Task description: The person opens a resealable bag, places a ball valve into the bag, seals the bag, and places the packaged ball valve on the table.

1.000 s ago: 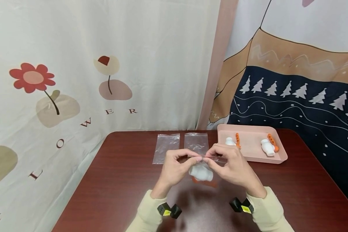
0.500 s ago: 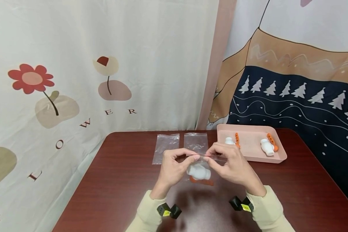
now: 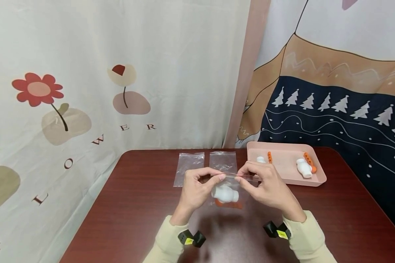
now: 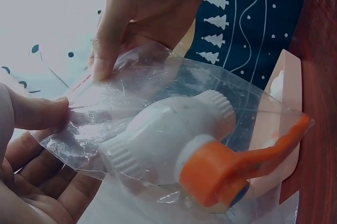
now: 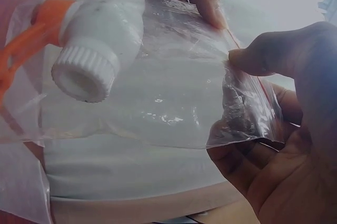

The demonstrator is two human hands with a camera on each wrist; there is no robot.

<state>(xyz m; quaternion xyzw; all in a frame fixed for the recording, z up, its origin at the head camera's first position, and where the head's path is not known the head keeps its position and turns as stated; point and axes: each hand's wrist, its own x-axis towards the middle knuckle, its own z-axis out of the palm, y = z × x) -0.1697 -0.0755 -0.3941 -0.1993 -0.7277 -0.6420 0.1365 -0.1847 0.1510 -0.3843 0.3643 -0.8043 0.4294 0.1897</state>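
Note:
A clear zip-lock bag (image 5: 168,97) hangs above the table, with a white plastic ball valve (image 4: 168,134) inside it. The valve's orange lever handle (image 4: 210,171) lies toward the bag's bottom. My left hand (image 3: 197,189) pinches the bag's top strip between thumb and forefinger, near its middle. A little farther right on the same strip, my right hand (image 3: 268,186) pinches with its thumb and forefinger. In the right wrist view, a red line runs along the strip beside the right thumb (image 5: 263,52).
Two flat clear bags (image 3: 190,166) lie side by side at the back of the brown table (image 3: 145,204). A pink tray (image 3: 286,175) at the back right holds two white valves (image 3: 304,168) with orange handles; my right hand partly hides one.
My right hand has slid a little to the right along the strip, widening the gap between my hands. The bag with the valve has shifted slightly left.

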